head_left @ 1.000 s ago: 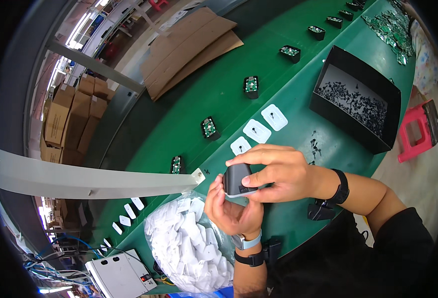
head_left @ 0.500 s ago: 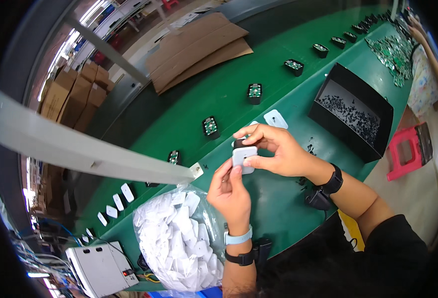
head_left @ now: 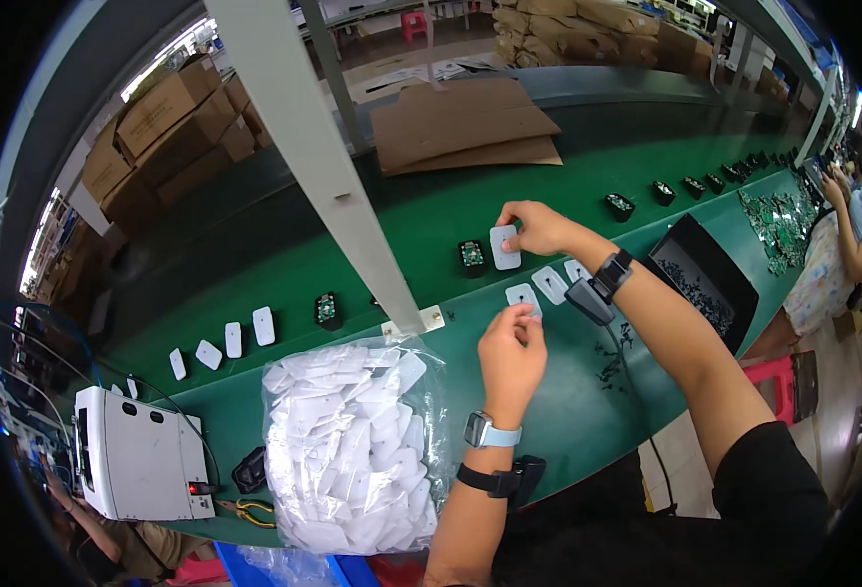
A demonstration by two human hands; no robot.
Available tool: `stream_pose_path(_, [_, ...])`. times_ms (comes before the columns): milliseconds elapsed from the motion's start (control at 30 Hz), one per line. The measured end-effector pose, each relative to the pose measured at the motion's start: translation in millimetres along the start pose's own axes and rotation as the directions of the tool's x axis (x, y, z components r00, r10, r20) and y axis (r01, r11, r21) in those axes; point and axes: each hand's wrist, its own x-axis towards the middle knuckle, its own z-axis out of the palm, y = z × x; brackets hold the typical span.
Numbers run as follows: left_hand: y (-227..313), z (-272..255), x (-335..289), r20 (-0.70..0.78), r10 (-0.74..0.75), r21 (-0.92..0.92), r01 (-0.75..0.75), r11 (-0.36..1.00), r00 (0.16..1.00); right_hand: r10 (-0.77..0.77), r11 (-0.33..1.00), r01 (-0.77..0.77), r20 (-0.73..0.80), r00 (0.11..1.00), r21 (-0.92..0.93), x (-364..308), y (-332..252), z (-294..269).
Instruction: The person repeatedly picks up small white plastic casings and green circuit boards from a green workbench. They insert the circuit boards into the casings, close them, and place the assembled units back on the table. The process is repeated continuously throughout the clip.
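My right hand [head_left: 539, 233] is over the green belt, fingers and thumb closed on a white rounded plastic cover [head_left: 504, 248] with small holes. Any black part behind that cover is out of sight. Just left of it stands a black housing [head_left: 471, 256] with a green circuit board inside. My left hand [head_left: 512, 354] is lower, at the bench edge of the belt. Its bent fingertips close on the near edge of another white cover [head_left: 522, 296]. Two more white covers, one of them [head_left: 549, 285] in full view, lie to the right of that one.
A clear bag [head_left: 353, 450] full of white covers lies left of my left arm. A grey upright post [head_left: 328, 176] rises from the bench. A black tray [head_left: 703, 282] of small black parts is at right. Several black housings line the belt. Pliers [head_left: 250, 511] lie by a white machine [head_left: 142, 455].
My hands have separated. The right one has carried the white-covered piece up onto the belt; the left has let go of it and moved to a loose cover. The view has turned.
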Motion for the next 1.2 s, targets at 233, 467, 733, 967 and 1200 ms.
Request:
stream_pose_path(233, [5,-11,-1,-0.074,0.276,0.401,-0.225,0.888,0.958,0.047,0.936,-0.027,0.048,0.998,-0.35,3,-9,9])
stream_pose_path(467, [11,-50,1,-0.125,0.211,0.83,-0.014,0.558,0.97,-0.176,0.98,0.199,-0.367,0.914,0.026,-44,-53,-19])
stream_pose_path(733, [-8,-80,3,-0.137,0.017,0.973,0.131,0.192,0.99,-0.069,0.997,0.071,0.094,0.993,-0.019,-142,-20,-50])
stream_pose_path(967, [20,-82,6,-0.178,0.287,0.903,0.041,0.427,0.941,-0.185,0.978,0.172,-0.105,0.977,-0.119,-145,-3,-18])
stream_pose_path(1200, [144,-150,30,-0.212,0.082,0.845,0.141,0.515,0.974,-0.04,0.983,0.009,-0.165,0.986,-0.182,-120,-20,29])
